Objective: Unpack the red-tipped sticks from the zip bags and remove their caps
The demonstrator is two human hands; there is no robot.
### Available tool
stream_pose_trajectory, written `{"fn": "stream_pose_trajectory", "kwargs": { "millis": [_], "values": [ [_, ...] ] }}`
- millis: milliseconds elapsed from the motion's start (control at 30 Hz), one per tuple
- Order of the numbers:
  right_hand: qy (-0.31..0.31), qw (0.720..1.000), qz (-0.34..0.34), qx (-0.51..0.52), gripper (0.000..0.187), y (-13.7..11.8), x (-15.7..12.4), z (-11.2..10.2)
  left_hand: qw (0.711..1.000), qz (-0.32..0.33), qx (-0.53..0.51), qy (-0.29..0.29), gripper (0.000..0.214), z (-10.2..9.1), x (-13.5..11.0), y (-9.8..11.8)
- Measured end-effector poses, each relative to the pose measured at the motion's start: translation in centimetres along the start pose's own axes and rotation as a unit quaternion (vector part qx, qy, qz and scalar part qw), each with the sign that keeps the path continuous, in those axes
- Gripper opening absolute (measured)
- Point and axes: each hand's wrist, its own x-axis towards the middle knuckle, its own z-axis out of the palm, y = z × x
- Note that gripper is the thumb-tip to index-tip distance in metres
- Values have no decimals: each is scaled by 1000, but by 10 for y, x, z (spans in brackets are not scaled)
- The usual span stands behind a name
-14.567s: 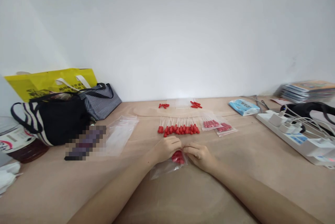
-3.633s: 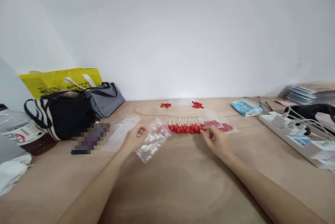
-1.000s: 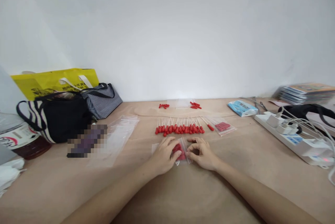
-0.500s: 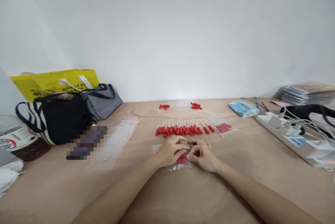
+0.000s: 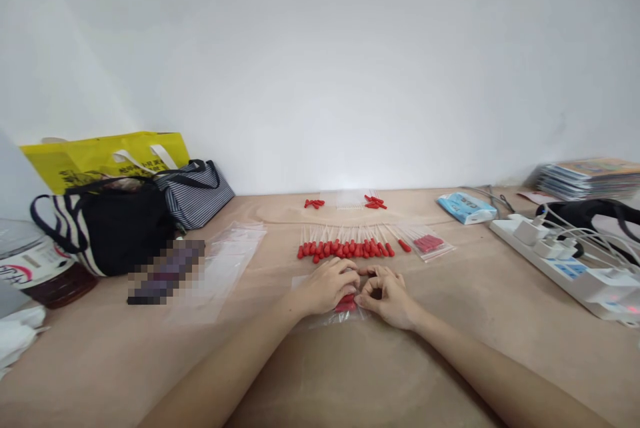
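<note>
A small clear plastic bag (image 5: 321,323) lies flat before me, with red pieces (image 5: 345,307) showing through it. My left hand (image 5: 327,287) rests over its left and upper part, fingers curled and closed at the bag. Opposite, my right hand (image 5: 390,298) has thumb and index finger pinched at the bag's right side. The fingertips of both hands nearly meet and partly hide the bag's upper edge. Just beyond them is a row of thin pale sticks with red bulb-shaped ends (image 5: 345,249), the ends pointing toward me.
A filled clear bag (image 5: 429,243) lies right of the row. Flat clear bags (image 5: 235,255) lie to the left. Small red pieces (image 5: 375,202) sit near the wall. Cloth bags (image 5: 130,228) and a bottle (image 5: 55,281) stand left; a tissue pack (image 5: 465,208) and power strip (image 5: 565,265) are right.
My left hand and its thumb have shifted slightly at the bag; my right hand stays about the same. Near the row's right end, one red-ended stick lies a little farther left.
</note>
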Motion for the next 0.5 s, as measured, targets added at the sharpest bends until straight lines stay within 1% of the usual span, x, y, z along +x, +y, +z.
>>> {"fn": "stream_pose_trajectory", "kwargs": {
  "millis": [267,500],
  "values": [
    [1,1000,-13,-8,28,0,0,-1,999,-5,-34,17,9,2,-1,0],
    [-15,1000,-12,-24,18,-1,-1,-2,999,-10,-45,27,10,6,-3,0]
  ]
}}
